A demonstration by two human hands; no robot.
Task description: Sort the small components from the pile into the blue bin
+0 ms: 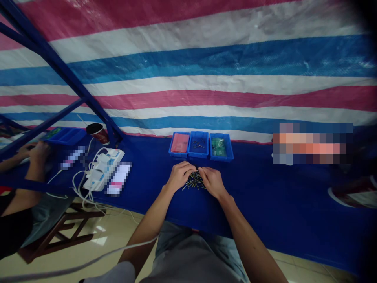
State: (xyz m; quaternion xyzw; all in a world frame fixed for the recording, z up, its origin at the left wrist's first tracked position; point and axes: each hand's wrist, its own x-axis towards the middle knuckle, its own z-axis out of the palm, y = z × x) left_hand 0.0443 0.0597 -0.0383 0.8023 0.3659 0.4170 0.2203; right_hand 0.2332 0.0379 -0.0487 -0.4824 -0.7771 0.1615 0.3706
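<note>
blue covers the surface [265, 192], and on it, between three small trays and the front edge, lies a loose heap of thin dark pieces [194, 181], their ends fanned out towards the person. the left hand [180, 175] bends over the heap from one side, the right hand [212, 181] from the other, the fingertips of both coming near each other above its far end. the fingers curl inward, but whether either grip is clamped on a piece – or only resting among them – i cannot tell; the pieces are too fine.

just beyond the hands the trays stand in a row: the left tray [178, 155] holds pink packets [180, 142], the middle tray [198, 155] a few thin pieces, the right tray [221, 158] green packets [218, 147]. well off to the left sit a white power strip [103, 169] with tangled cables and a dark red cup [100, 134]. further left, another person's hands [39, 151] are at the surface – blurred. a striped sheet [220, 63] hangs behind.
</note>
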